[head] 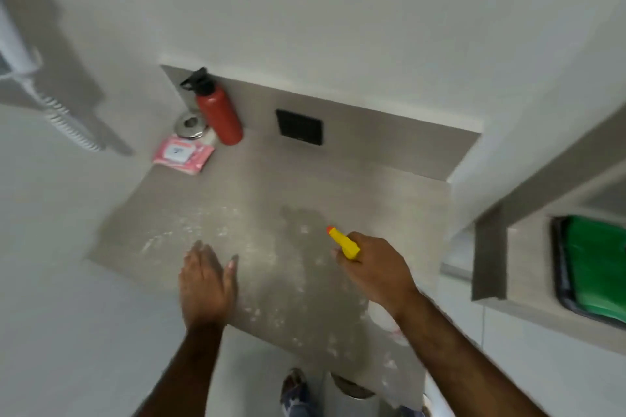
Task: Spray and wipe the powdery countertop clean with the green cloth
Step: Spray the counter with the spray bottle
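Right hand (376, 267) has its grip clamped around the spray bottle (345, 242), yellow nozzle poking out over the powdery desk (257, 186). Left hand (205, 284) is flat and open, fingers apart, over the desk's near edge, holding nothing. The green cloth (596, 264) sits well off to the right in a dark tray (559, 267), nowhere near either grip.

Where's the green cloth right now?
The green cloth lies at the head view's far right edge, in a dark tray beyond the grey partition, away from both hands.
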`<state>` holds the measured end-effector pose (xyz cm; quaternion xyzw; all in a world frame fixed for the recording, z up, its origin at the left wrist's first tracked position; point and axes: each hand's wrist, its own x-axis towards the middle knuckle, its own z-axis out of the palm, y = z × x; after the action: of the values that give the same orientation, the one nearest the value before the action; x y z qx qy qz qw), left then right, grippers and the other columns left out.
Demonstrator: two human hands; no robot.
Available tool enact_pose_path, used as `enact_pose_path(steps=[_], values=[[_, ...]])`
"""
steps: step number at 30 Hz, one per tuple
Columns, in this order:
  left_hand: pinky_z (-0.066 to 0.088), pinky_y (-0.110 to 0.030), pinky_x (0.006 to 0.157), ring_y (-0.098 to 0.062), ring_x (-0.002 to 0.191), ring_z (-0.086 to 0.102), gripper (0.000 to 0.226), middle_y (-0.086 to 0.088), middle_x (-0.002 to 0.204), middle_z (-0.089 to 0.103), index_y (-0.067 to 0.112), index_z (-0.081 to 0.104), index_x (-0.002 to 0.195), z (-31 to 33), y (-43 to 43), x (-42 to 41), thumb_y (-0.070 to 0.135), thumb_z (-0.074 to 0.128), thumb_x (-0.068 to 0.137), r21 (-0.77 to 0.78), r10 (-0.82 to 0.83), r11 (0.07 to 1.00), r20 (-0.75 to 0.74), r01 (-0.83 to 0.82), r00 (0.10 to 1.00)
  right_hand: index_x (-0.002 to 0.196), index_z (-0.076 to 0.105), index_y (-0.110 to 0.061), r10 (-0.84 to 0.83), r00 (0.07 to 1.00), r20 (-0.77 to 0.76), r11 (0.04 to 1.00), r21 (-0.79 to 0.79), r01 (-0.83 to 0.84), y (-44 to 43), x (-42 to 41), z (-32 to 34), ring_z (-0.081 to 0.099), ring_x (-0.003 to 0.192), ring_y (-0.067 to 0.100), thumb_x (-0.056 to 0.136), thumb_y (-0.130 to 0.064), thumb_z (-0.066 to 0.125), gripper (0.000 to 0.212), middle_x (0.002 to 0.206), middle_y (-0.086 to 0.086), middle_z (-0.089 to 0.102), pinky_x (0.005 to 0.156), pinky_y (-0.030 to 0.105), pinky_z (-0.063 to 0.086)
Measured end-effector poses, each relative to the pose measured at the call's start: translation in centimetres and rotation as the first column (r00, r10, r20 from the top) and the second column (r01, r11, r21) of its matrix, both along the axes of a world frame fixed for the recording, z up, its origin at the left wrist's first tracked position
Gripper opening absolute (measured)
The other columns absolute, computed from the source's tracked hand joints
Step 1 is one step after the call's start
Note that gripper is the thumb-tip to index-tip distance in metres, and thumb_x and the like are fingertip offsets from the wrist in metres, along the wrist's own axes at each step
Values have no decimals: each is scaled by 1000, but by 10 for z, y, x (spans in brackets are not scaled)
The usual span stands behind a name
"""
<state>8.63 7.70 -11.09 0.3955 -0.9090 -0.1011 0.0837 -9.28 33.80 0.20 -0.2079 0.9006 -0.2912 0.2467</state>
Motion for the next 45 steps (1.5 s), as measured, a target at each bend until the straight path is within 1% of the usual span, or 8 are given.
enact_pose_path(steps=[9,15,19,24,28,36,41,45], values=[[15,-51,126,-38,154,24,97,-22,166,23,-3,22,158,-22,-83,-1,69,14,93,90,101,990,127,-113,987,87,56,-27,180,978,105,974,120,-192,-159,30,-17,68,96,33,96,-47,64,23,94,9,72,78,40,54],[11,-51,127,-35,155,21,91,-19,167,23,2,19,160,-38,-90,-1,68,18,98,115,114,985,120,-128,986,123,74,-41,135,989,54,981,130,-141,-198,30,-23,72,108,18,87,-83,51,60,118,-9,77,96,34,58],[15,-52,126,-35,155,22,86,-18,166,25,3,21,160,-39,-88,0,65,22,100,115,122,984,113,-135,986,120,77,-33,29,991,134,993,113,-44,-186,34,-27,73,110,17,86,-79,58,60,120,-5,78,100,38,57],[14,-53,127,-34,157,16,85,-17,168,20,4,14,161,-33,-88,1,65,21,102,142,114,981,136,-133,984,100,81,-29,-89,968,236,991,114,63,-142,61,-27,71,70,9,88,-69,67,44,76,-5,76,79,35,60],[19,-55,125,-37,154,22,85,-21,165,26,1,21,159,-30,-88,0,63,24,101,141,112,981,144,-133,983,107,79,-28,-75,968,241,986,161,36,-115,87,-31,67,64,7,89,-67,67,45,81,0,78,63,26,51],[16,-55,124,-36,155,19,85,-21,165,24,2,19,159,-34,-87,1,64,21,100,139,108,983,118,-124,987,120,76,-38,-52,981,189,974,227,8,-89,109,-44,72,94,4,95,-64,61,40,113,-13,78,86,22,57],[17,-56,124,-37,154,19,85,-21,165,23,2,19,159,-37,-87,2,63,23,100,130,106,984,101,-119,989,84,70,-25,-253,963,92,944,241,225,-77,91,-40,65,57,7,84,-82,57,58,69,-3,71,52,24,50],[17,-57,124,-37,154,19,86,-21,165,24,2,20,158,-38,-88,1,64,22,99,140,109,983,101,-123,989,89,71,-20,-333,941,54,929,191,318,-63,51,-30,68,66,19,87,-78,59,59,76,0,74,57,26,46]])
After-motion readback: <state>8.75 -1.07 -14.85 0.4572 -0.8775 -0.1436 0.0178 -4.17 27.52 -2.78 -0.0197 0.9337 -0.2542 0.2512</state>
